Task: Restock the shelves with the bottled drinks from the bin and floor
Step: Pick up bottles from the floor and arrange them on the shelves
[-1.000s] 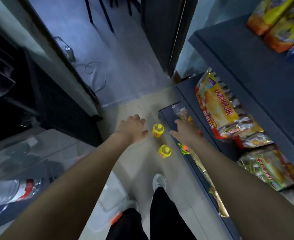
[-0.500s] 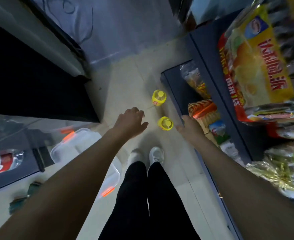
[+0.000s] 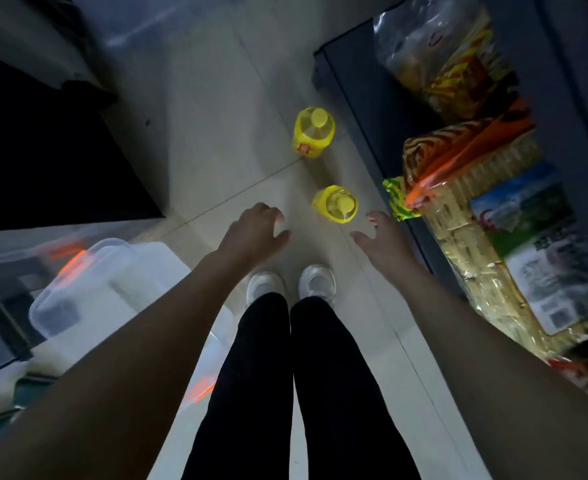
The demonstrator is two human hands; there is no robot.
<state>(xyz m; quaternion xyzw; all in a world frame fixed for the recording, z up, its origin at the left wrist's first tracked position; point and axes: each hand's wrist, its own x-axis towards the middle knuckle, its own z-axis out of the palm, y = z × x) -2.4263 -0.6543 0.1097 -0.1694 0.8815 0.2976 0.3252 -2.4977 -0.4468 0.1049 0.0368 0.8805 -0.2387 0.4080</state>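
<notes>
Leftmost, a clear bin (image 3: 88, 271) sat on the tiles. The left hand (image 3: 251, 233) hovered empty, fingers relaxed and apart. The near yellow bottle (image 3: 335, 204) and the far yellow bottle (image 3: 313, 131) stood upright on the floor, caps up. The right hand (image 3: 382, 240), spread and empty, hung beside the snack-filled shelf (image 3: 361, 98).

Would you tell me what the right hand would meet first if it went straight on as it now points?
The right hand would likely meet the nearer yellow bottle on the floor, though depth is unclear.

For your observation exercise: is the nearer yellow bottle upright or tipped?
Upright. The nearer yellow bottle stands cap up on the floor.
</notes>
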